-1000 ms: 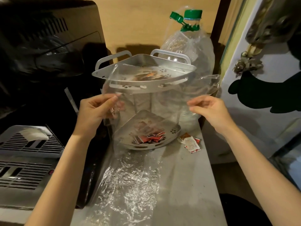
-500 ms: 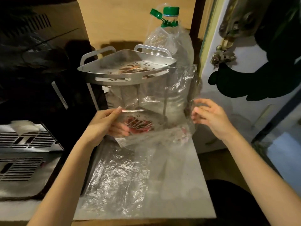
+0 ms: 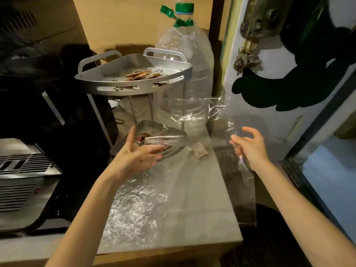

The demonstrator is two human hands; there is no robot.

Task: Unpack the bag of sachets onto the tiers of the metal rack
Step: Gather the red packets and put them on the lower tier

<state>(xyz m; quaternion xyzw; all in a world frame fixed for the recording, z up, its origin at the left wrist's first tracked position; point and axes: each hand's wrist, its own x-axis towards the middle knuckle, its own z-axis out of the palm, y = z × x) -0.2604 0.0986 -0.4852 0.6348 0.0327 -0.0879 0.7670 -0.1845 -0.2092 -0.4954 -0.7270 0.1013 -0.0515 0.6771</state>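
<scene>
While the clear bag (image 3: 217, 112) hangs beside the metal rack (image 3: 134, 81), we pinch its edge in our right hand (image 3: 248, 145); our left hand (image 3: 138, 155) lies spread, empty, before the lower tier's sachets (image 3: 142, 137).

We can read no text, label, brand or number on anything here; the sachets (image 3: 143, 75) are too blurred.

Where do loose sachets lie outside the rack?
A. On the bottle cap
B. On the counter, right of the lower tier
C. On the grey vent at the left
B: a few sachets lie on the counter, just right of the lower tier.
</scene>
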